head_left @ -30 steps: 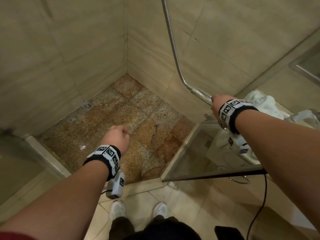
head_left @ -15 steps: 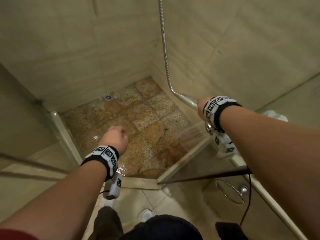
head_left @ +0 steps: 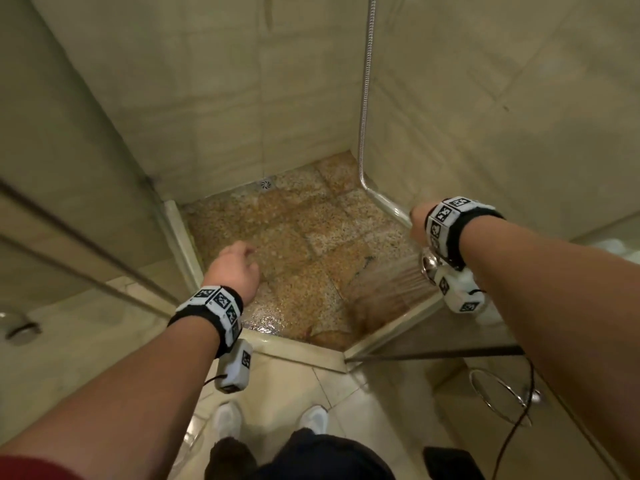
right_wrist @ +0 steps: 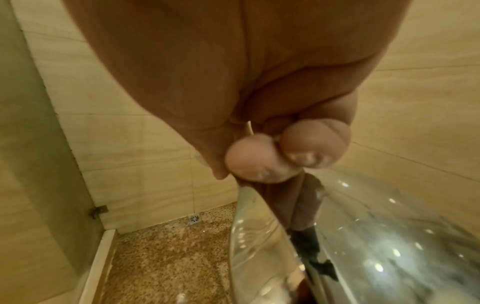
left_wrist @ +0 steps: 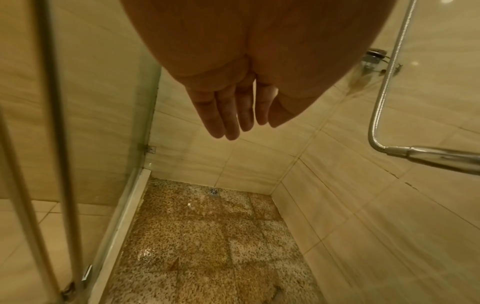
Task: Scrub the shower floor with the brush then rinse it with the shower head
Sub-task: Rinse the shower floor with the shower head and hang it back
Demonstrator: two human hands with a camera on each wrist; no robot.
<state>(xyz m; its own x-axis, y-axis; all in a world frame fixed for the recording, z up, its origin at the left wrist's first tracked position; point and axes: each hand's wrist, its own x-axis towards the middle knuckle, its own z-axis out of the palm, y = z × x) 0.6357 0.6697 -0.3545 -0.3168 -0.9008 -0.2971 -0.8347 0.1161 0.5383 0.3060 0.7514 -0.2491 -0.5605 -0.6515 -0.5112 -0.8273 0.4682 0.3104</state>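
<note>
Shower head (head_left: 429, 268) sprays from the right hand (head_left: 420, 225), soaking the near right of the wet floor (head_left: 294, 244); left hand (head_left: 235, 268) hovers over the floor. Left wrist view: fingers (left_wrist: 228, 115) released, straight, holding nothing, hose (left_wrist: 381, 98) alongside. Right wrist view: fingers (right_wrist: 249, 160) grasping the chrome handle (right_wrist: 337, 246).

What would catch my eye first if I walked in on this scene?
Probably the water spraying from the shower head gripped in the right hand, landing on the near right part of the speckled brown shower floor. Next, the left hand, held out over the floor with straight fingers and nothing in it. A small round drain sits at the far wall.
</note>
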